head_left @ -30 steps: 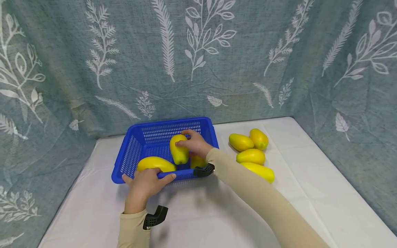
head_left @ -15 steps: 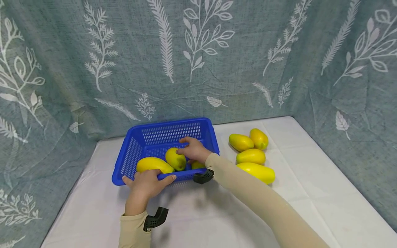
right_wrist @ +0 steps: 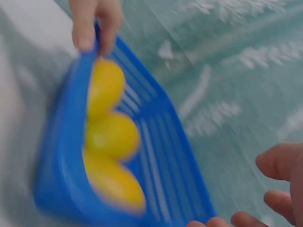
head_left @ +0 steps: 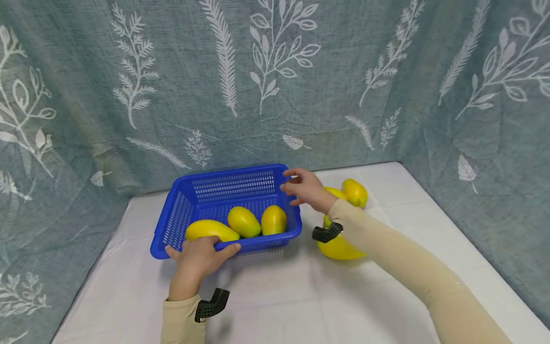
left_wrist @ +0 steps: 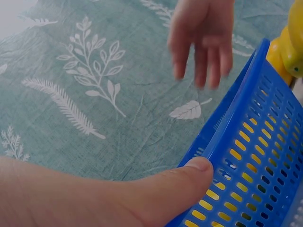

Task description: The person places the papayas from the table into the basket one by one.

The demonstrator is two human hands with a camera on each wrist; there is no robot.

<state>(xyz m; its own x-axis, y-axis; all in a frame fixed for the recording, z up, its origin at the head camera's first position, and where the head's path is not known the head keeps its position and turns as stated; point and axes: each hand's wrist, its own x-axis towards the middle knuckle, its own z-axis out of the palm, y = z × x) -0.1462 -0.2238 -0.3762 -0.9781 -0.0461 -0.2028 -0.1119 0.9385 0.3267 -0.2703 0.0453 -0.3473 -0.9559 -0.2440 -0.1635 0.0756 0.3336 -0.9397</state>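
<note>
A blue plastic basket [head_left: 234,184] with slotted walls stands on the table. My left hand [head_left: 199,258] pinches its front rim, thumb outside and fingers inside. Along the basket's front wall lie three yellow papayas: a long one [head_left: 210,230] beside my left fingers, a middle one [head_left: 244,222] and a right one [head_left: 273,220]. Over the basket's right edge hangs my right hand [head_left: 307,188], holding nothing, its fingers spread and loosely bent. The right wrist view shows the same basket [right_wrist: 177,142] blurred, with the left hand [right_wrist: 97,21] at its rim.
More papayas lie on the white cloth [head_left: 296,296] right of the basket, one at the back [head_left: 354,192] and one in front [head_left: 341,248]; my right forearm partly hides the group. A grey-green leaf-patterned curtain [head_left: 172,110] closes off the back and sides.
My right hand set a papaya down in the basket between the two others, let go of it, and moved up and right to the basket's edge. The left hand stayed on the rim.
</note>
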